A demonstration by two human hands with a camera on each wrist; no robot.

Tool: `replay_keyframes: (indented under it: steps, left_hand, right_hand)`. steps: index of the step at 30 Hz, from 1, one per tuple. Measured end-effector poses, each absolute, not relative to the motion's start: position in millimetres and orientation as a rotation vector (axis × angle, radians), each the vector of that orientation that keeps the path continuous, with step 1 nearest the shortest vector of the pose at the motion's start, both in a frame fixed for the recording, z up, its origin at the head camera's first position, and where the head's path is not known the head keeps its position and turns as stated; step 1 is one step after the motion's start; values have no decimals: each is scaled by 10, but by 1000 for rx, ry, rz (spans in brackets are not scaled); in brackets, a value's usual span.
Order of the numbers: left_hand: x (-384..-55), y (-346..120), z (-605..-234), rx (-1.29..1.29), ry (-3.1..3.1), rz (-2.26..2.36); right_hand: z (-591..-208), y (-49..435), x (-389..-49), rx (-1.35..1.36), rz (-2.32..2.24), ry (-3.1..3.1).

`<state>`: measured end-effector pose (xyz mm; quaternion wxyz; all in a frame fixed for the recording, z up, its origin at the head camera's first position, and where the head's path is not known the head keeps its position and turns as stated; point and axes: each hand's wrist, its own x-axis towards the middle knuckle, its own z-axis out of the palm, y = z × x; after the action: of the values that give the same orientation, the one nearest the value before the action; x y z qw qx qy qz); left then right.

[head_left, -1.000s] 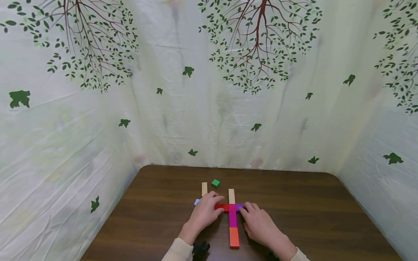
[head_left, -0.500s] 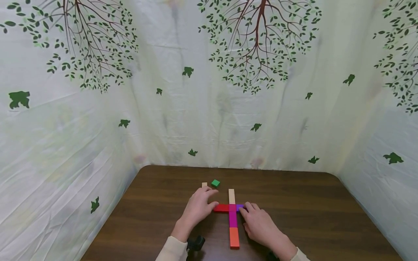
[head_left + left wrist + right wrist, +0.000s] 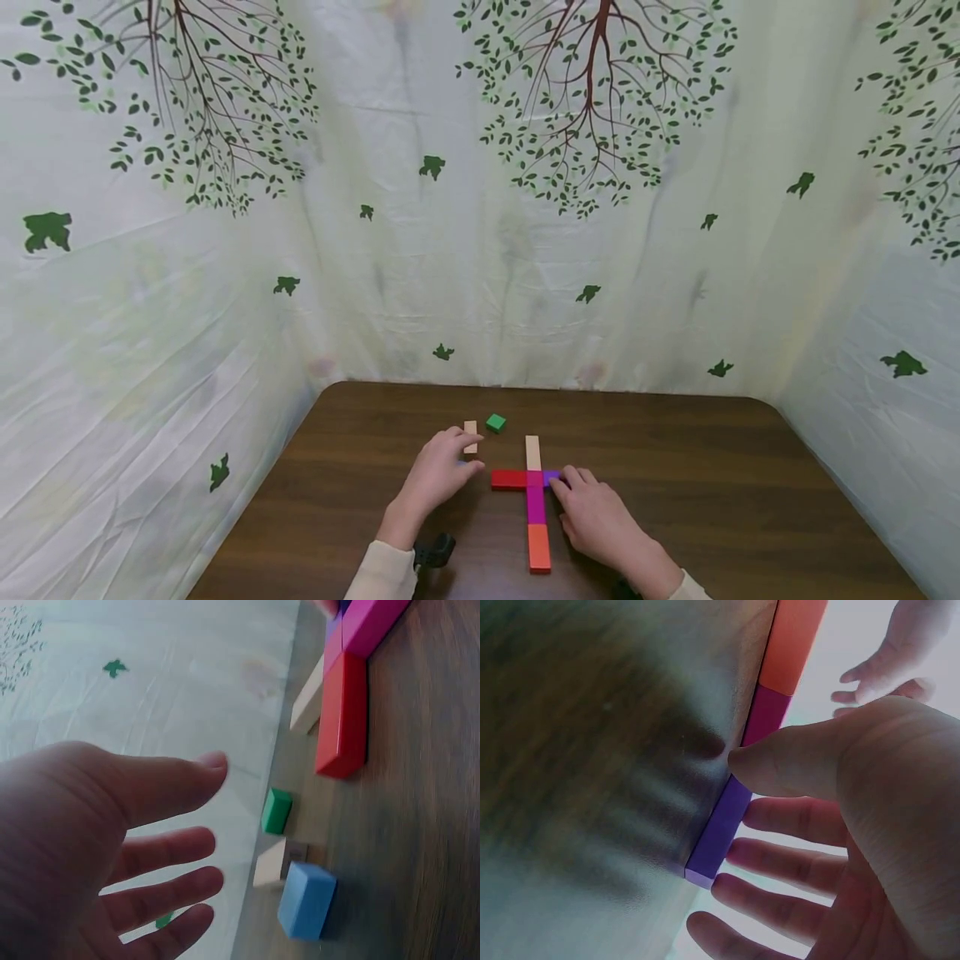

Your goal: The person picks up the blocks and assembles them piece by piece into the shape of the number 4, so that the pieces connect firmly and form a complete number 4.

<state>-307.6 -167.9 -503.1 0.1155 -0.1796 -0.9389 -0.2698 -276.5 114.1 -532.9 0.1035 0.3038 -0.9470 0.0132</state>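
On the table, an orange block point(image 3: 539, 548), a magenta block point(image 3: 535, 500) and a pale wooden block point(image 3: 532, 452) form a line running away from me. A red block point(image 3: 508, 480) meets its left side, and a purple block point(image 3: 721, 829) extends from its right. My right hand point(image 3: 600, 514) holds the purple block, thumb on the near side and fingers along the far side. My left hand point(image 3: 435, 468) is spread with nothing in it, left of the red block. In the head view it mostly hides a blue block point(image 3: 306, 901), which the left wrist view shows.
Beyond my left hand lies a second pale wooden block point(image 3: 470, 427), with a green block point(image 3: 496, 423) to its right. A white curtain point(image 3: 510, 250) with printed trees and leaves hangs behind the brown table point(image 3: 712, 483). A black device point(image 3: 435, 550) is on my left wrist.
My left hand has left the red block and moved left toward the blue block, uncovering the red block fully. My right hand stays at the purple block.
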Motion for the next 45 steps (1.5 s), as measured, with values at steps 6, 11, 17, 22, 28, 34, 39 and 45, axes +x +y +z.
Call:
replay_keyframes:
  steps: [6,11,17,22,28,34,39,45]
  left_hand:
    - [-3098,-1821,-5104,-563,-2808,-790]
    - [-3120,-1890,-5147,-552,-2872,-810]
    - [-3152,-1936,-5237,-539,-2908,-789]
    - [-3172,-1950,-5304,-539,-2884,-762]
    - [-3175,-1949,-5337,-539,-2848,-733]
    - [-3185,-1946,-5372,-512,-2863,-716]
    - [-3182,-1943,-5369,-518,-2861,-718]
    - [-3174,-1936,-5352,-520,-2872,-725]
  right_hand:
    - [-5351,1148,-2752,908,52,-2776]
    - [-5353,1147,-2756,906,45,-2765]
    - [-5339,1143,-2755,910,52,-2766]
    - [-5328,1139,-2752,906,60,-2785]
    - [-5324,1134,-2747,901,58,-2782]
    - [-5336,1136,-2740,908,68,-2764]
    - [-5342,1141,-2738,908,77,-2753]
    - [-5349,1138,-2735,902,70,-2759]
